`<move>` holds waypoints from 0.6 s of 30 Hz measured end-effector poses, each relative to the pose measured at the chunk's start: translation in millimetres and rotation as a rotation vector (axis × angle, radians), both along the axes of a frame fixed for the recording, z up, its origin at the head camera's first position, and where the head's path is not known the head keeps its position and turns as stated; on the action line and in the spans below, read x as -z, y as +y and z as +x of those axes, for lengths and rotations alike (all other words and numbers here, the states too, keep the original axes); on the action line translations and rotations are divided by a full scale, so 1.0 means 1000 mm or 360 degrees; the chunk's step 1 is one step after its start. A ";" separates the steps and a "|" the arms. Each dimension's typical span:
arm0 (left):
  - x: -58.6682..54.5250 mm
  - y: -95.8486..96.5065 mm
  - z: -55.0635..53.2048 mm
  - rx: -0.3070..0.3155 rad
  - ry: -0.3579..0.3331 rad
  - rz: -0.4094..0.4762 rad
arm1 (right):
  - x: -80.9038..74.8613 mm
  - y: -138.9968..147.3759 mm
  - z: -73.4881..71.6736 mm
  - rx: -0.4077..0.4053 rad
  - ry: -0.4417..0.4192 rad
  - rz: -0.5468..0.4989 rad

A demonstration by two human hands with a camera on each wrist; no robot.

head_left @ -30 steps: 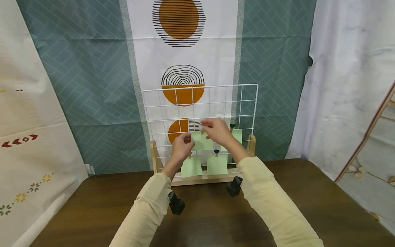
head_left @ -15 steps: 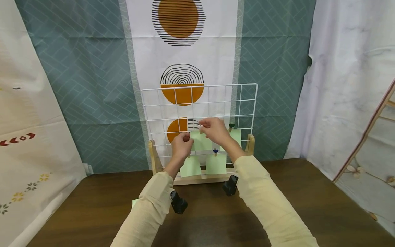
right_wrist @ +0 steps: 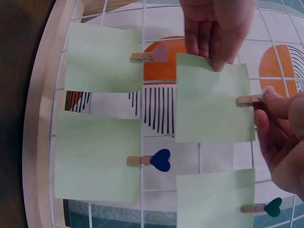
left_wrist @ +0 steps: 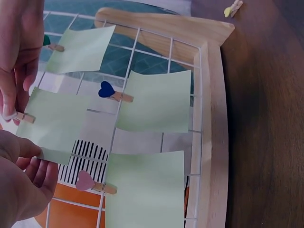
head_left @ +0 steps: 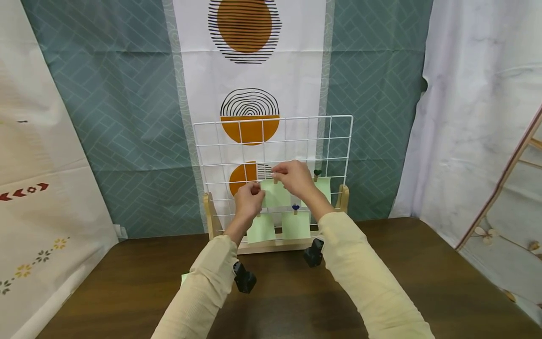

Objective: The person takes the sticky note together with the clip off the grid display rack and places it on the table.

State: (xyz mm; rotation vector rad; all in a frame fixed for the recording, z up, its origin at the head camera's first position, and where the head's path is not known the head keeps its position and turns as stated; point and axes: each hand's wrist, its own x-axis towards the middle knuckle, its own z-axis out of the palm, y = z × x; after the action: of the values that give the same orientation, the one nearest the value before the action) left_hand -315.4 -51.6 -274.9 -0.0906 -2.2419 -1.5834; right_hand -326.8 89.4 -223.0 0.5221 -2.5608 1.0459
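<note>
A pale green paper sheet (head_left: pixel 274 194) lies against the white wire grid (head_left: pixel 306 139). My left hand (head_left: pixel 248 200) pinches its left edge between thumb and fingers, clearer in the right wrist view. At the sheet's top edge, my right hand (head_left: pixel 294 178) pinches a small wooden clothespin (right_wrist: pixel 250 99), its whitish head mostly covered by the thumb. Three more green sheets hang around it: one under a blue-heart clothespin (right_wrist: pixel 151 160), one under a pink-heart clothespin (right_wrist: pixel 149 54), and another under a green-heart clothespin (right_wrist: pixel 262 207).
The grid stands in a wooden base (head_left: pixel 292 244) on a dark brown table (head_left: pixel 279 301). A loose clothespin with a yellow head (left_wrist: pixel 233 8) lies on the table. A green paper corner (head_left: pixel 184 278) shows beside the left sleeve. Patterned cloths (head_left: pixel 118 117) hang behind.
Both hands keep their hold on the sheet and clothespin; the right hand shifts very slightly. A green paper corner has come into view by the left forearm as the view and sleeve shifted a little.
</note>
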 end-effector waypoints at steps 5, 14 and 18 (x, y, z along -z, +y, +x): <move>0.000 0.001 0.000 0.0026 0.0007 -0.0008 | 0.003 0.000 -0.001 0.0060 0.0064 0.0009; -0.001 -0.001 -0.001 0.0028 -0.0025 -0.0013 | 0.006 -0.001 -0.004 0.0093 0.0140 0.0056; -0.001 -0.002 -0.002 0.0023 -0.0021 -0.0010 | 0.007 -0.002 -0.004 0.0106 0.0147 0.0022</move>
State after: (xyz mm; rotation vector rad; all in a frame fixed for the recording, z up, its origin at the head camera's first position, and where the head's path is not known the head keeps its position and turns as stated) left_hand -317.0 -53.6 -274.3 -0.0989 -2.2615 -1.5889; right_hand -331.0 87.7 -230.0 0.4738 -2.4886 0.9593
